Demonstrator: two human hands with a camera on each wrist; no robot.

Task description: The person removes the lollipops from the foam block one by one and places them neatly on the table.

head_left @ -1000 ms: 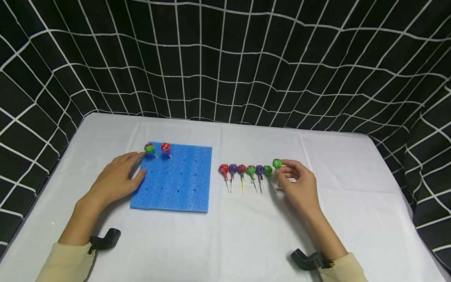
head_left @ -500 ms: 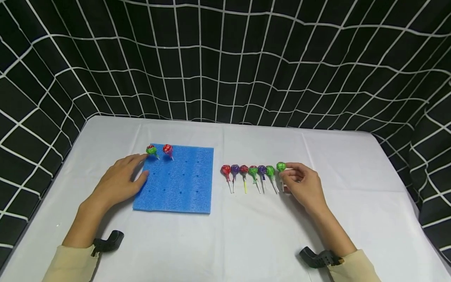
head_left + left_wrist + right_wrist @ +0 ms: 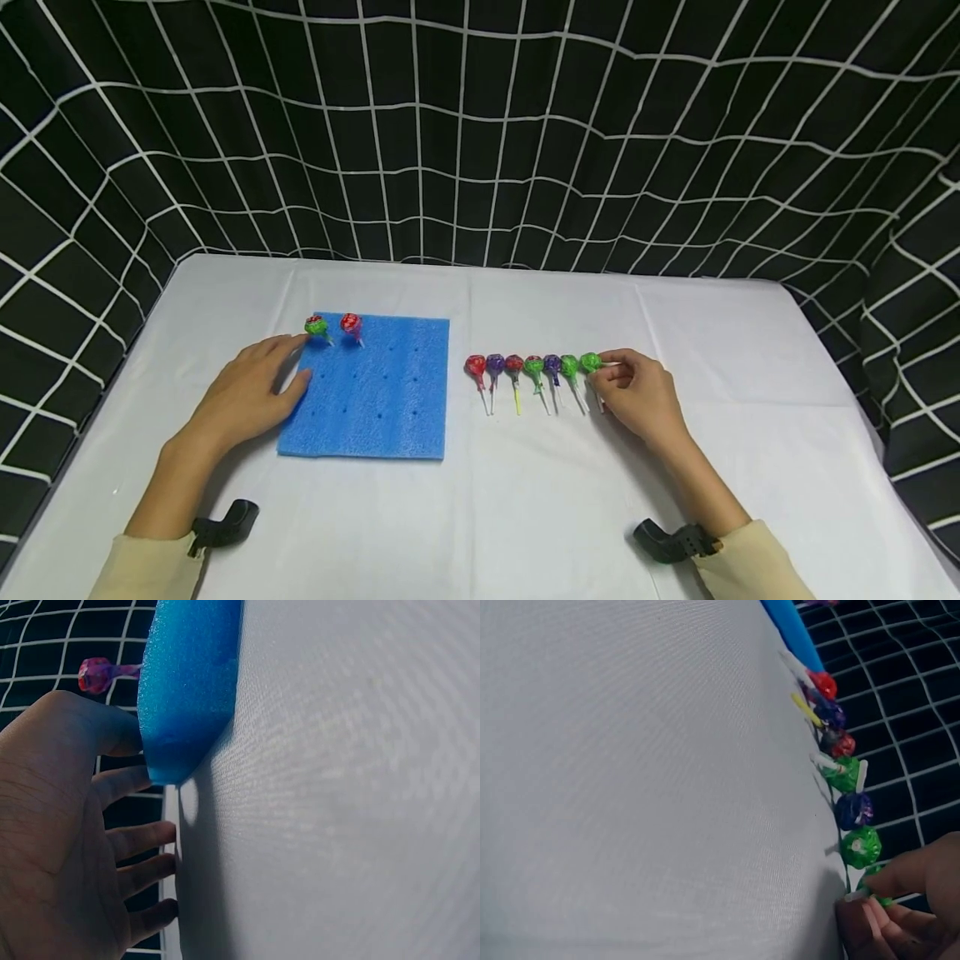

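Note:
My right hand [image 3: 637, 392] pinches a green-wrapped lollipop [image 3: 591, 362] at the right end of a row of lollipops. Its white stick [image 3: 857, 895] shows between thumb and fingers in the right wrist view. Right beside it lies another green lollipop [image 3: 570, 367], then a purple one [image 3: 552, 364]. My left hand [image 3: 243, 396] is at the left edge of a blue foam board [image 3: 397, 375], fingers loosely extended and thumb over the edge. A green-and-red lollipop [image 3: 317, 325] stands in the board's far left corner, near the index fingertip, with a red one [image 3: 351, 325] beside it.
The row's left part holds a red lollipop [image 3: 476, 367], a purple one [image 3: 496, 365], a dark red one with a yellow stick [image 3: 513, 364] and a green one [image 3: 534, 365]. Small holes dot the board. Black cloth with white grid lines [image 3: 480, 133] hangs behind the white-covered table [image 3: 525, 508].
My right hand has lowered the green lollipop, bringing its head level with the row's right end. My left hand keeps its place by the board, and the head view has shifted slightly.

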